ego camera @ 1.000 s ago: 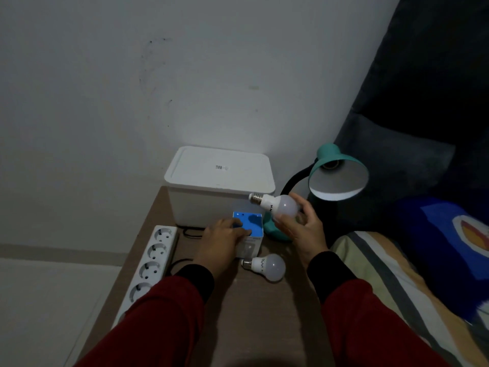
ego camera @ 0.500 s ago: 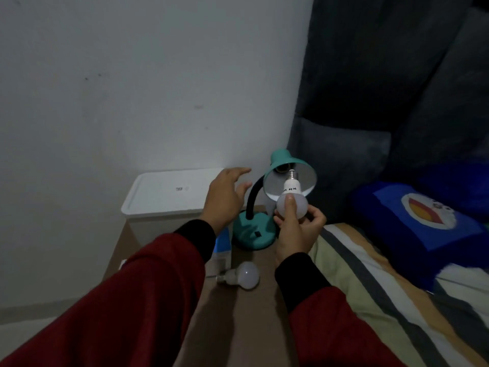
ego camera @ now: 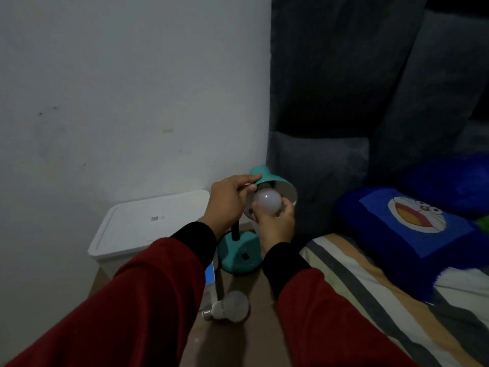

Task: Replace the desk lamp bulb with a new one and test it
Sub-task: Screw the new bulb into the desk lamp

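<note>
Your right hand [ego camera: 275, 223] gripped the white bulb [ego camera: 266, 200] from below, fingers curled round its globe, with the bulb's neck pointing up into the teal lamp shade [ego camera: 272, 181]; whether the base sat in the socket could not be made out in the dim light. Your left hand [ego camera: 229, 201] pinched the narrow top of the shade, thumb and forefinger closed on its rim just beside the bulb. The lamp's black gooseneck [ego camera: 235, 231] curved down to its teal base [ego camera: 239, 256], which stood on the brown bedside table [ego camera: 238, 340] with a dark switch on its top. A second bulb [ego camera: 229, 306] lay on its side on the table, nearer to you than the base, screw end pointing left. A white lidded box [ego camera: 148, 226] stood against the wall to the left of the lamp, and a sliver of a blue carton [ego camera: 209, 274] showed behind your left sleeve. To the right lay a striped bedsheet [ego camera: 370, 300] and a blue cartoon pillow [ego camera: 412, 229].
</note>
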